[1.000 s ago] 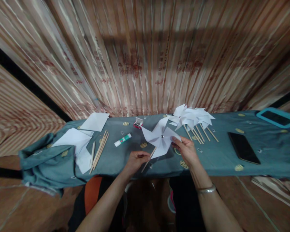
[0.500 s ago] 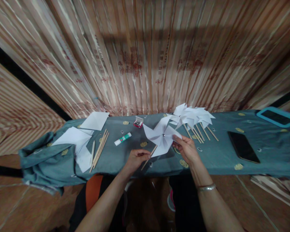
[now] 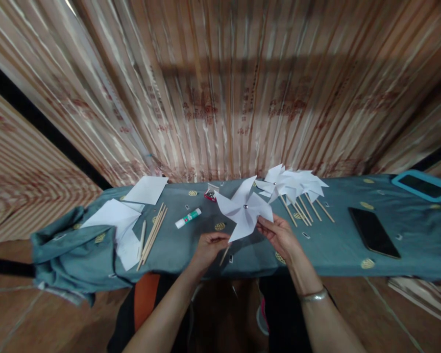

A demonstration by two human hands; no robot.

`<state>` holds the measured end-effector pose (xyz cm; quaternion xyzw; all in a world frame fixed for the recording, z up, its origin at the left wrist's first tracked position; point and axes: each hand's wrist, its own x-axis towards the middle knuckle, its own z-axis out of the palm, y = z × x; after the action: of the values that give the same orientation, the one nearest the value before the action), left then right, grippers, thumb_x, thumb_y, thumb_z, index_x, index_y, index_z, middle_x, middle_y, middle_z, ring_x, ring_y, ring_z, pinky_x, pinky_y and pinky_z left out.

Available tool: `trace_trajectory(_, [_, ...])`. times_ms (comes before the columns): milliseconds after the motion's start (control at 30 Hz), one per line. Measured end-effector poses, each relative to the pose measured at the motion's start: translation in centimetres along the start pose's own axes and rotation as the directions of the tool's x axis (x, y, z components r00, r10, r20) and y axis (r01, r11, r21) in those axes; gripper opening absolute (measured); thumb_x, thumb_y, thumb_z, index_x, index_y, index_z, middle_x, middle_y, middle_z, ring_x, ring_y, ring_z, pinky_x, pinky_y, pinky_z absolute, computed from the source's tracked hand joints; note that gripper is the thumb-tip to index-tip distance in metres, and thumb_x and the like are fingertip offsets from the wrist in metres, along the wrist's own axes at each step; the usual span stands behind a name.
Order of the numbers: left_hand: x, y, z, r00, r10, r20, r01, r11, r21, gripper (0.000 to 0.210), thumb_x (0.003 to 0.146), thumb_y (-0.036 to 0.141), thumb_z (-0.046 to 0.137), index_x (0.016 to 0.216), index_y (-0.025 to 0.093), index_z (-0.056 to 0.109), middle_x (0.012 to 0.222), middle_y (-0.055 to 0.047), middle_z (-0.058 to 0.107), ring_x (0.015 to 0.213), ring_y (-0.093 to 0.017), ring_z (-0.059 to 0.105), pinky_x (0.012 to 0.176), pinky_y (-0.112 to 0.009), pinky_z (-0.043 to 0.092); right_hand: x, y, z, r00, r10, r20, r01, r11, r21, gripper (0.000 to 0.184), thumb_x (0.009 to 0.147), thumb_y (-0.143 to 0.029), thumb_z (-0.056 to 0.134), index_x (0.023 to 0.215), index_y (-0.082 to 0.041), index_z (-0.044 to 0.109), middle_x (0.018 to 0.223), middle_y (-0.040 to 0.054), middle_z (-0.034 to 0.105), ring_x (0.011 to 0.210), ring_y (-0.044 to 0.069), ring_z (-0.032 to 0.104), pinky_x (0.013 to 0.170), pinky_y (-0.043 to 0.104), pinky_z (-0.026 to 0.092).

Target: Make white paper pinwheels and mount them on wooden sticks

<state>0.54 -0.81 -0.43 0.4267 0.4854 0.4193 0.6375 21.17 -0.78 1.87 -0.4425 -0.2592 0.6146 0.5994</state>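
Pinwheel (image 3: 240, 215) held up over mid-table (image 3: 176, 250), face and central pin (image 3: 246, 207) toward the camera. Blade tips: one away from the person, one left, one toward the person, one right. Long axis is its stick (image 3: 225, 256), slanting from near-left up to the right, free end toward the person; upper part hidden behind paper. Left hand (image 3: 207, 251) pinches the stick at the near blade tip. Right hand (image 3: 279, 234) grips the pinwheel's lower right edge, some fingertips hidden. Other pinwheels (image 3: 297, 184) lie to the right, sticks toward the person. Glue (image 3: 188, 218) and tack box (image 3: 210, 195) to the left.
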Motion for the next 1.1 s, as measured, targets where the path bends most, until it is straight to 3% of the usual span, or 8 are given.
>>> trace_trajectory(367, [0.2,0.1,0.7,0.998,0.023,-0.056,-0.026,0.998,-0.050,0.031,0.041,0.036,0.087,0.063,0.016,0.077,0.061,-0.004,0.071,0.057,-0.016,0.061,0.062,-0.030,0.049,0.1,0.9,1.0,1.000,-0.002,0.006,0.002,1.000,0.013,0.035,0.048,-0.034,0.092,0.073,-0.017,0.074,0.065,0.0003,0.073,0.057,0.011,0.065,0.050,0.019,0.049])
trace_trajectory(667, [0.3,0.1,0.5,0.994,0.056,-0.091,-0.063,0.995,-0.080,0.035,0.041,0.038,0.088,0.067,0.017,0.077,0.070,-0.005,0.074,0.068,-0.021,0.066,0.075,-0.035,0.052,0.1,0.9,1.0,0.998,-0.067,-0.003,0.066,0.993,-0.096,0.048,0.059,-0.063,0.077,0.074,-0.018,0.075,0.069,0.0079,0.075,0.062,0.019,0.069,0.054,0.026,0.051])
trace_trajectory(1100, [0.2,0.3,0.2,0.988,0.099,-0.116,-0.103,0.994,-0.026,0.025,0.049,0.034,0.085,0.068,0.019,0.077,0.072,-0.005,0.075,0.068,-0.019,0.066,0.074,-0.032,0.051,-0.3,1.8,2.0,0.992,-0.057,0.116,0.084,0.966,-0.243,0.048,0.059,-0.067,0.075,0.070,-0.020,0.076,0.073,0.0082,0.076,0.062,0.020,0.068,0.056,0.029,0.051])
